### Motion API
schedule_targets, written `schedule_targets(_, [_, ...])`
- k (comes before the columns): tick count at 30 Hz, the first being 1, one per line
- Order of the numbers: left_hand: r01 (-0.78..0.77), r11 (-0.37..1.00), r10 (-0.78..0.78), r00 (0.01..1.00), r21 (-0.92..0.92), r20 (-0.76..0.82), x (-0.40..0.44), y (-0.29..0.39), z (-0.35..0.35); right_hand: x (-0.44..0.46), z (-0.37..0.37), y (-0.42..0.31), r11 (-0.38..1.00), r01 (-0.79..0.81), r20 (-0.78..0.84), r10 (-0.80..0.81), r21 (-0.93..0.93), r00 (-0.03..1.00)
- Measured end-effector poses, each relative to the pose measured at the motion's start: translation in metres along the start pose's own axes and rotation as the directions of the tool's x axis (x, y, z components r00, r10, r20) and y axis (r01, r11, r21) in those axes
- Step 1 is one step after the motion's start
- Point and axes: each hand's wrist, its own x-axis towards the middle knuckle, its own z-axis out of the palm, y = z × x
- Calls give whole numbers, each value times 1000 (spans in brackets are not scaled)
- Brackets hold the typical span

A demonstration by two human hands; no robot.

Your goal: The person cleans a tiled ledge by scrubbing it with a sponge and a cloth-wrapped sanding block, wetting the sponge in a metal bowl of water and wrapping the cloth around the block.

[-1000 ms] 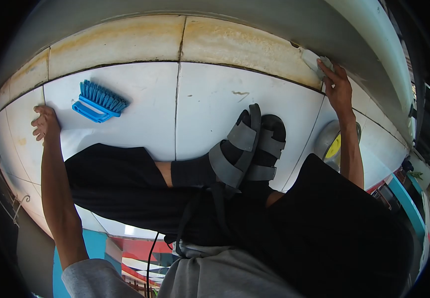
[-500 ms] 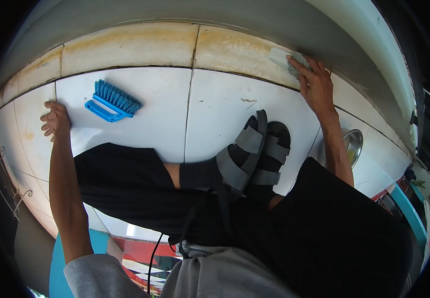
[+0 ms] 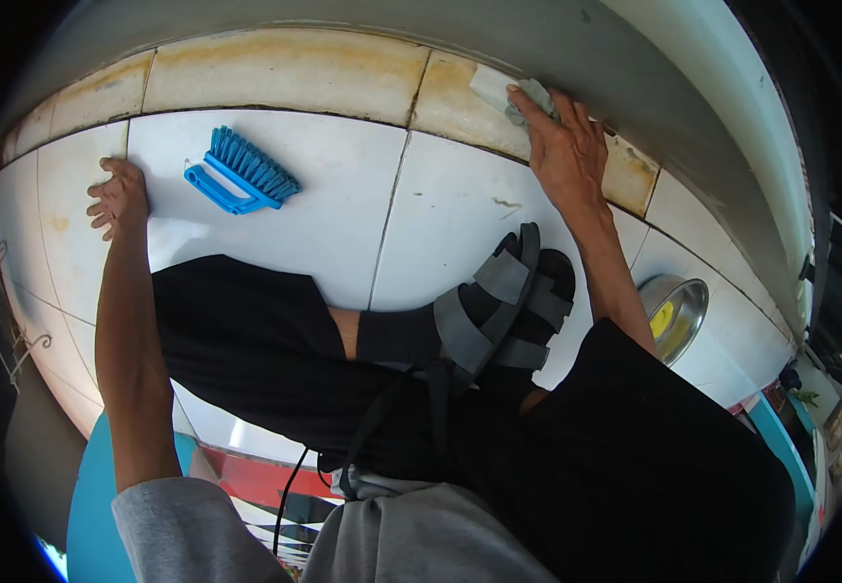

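Observation:
My right hand point(image 3: 568, 151) presses a crumpled pale grey cloth point(image 3: 535, 100) against the yellow-stained skirting tile point(image 3: 450, 92) at the foot of the grey wall. A whiter flat patch shows beside the cloth; whether it is part of the cloth or bare tile I cannot tell. At the left, my left hand point(image 3: 118, 197) rests on the white floor tiles point(image 3: 294, 243) with its fingers apart and nothing in it. Nearest to that hand, a blue scrubbing brush point(image 3: 243, 173) lies on its side, bristles toward the wall.
A metal bowl point(image 3: 690, 330) with something yellow inside stands to the right of my right forearm. My sandalled feet point(image 3: 503, 301) and black-clothed legs cover the middle of the floor. The grey wall point(image 3: 362, 24) curves along the far side. A wire rack point(image 3: 22, 340) stands at the far left.
My right hand has slid left and slightly up along the skirting tile with the cloth. The view has shifted a little, showing more of the bowl. My left hand still rests on the floor.

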Motion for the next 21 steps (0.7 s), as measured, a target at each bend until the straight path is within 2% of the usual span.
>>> schedule_targets(2, [28,1000,-28,999,-11,23,1,-1,-4,-27,-18,38,999,-25,81,27,-24,996])
schedule_targets(4, [-32,999,32,999,14,-35,4,-5,5,-52,-29,87,999,-30,93,31,-16,995])
schedule_targets(5, [-11,1000,12,999,23,-36,4,-7,6,-63,-27,109,991,-132,141,126,34,982])
schedule_targets(6, [-6,1000,7,999,22,-43,5,-5,5,-64,-24,114,997,-74,107,70,31,992])
schedule_targets(7, [-11,1000,12,999,15,-46,4,-3,6,-65,-24,116,999,-26,68,24,23,997])
schedule_targets(9, [-12,1000,12,999,15,-43,5,-6,7,-44,-19,91,999,45,96,-47,29,994])
schedule_targets(11, [-16,1000,16,999,10,-37,2,-2,4,-15,-6,42,989,143,64,-145,33,987])
schedule_targets(15, [-20,1000,21,999,3,-40,5,-6,6,33,22,-39,961,168,-88,-152,220,984])
schedule_targets(18, [-27,999,27,999,25,-16,4,-5,3,20,16,-8,962,161,-55,-152,220,987])
schedule_targets(21, [-37,997,38,999,74,-13,14,-13,12,-32,-6,75,987,81,22,-85,136,996])
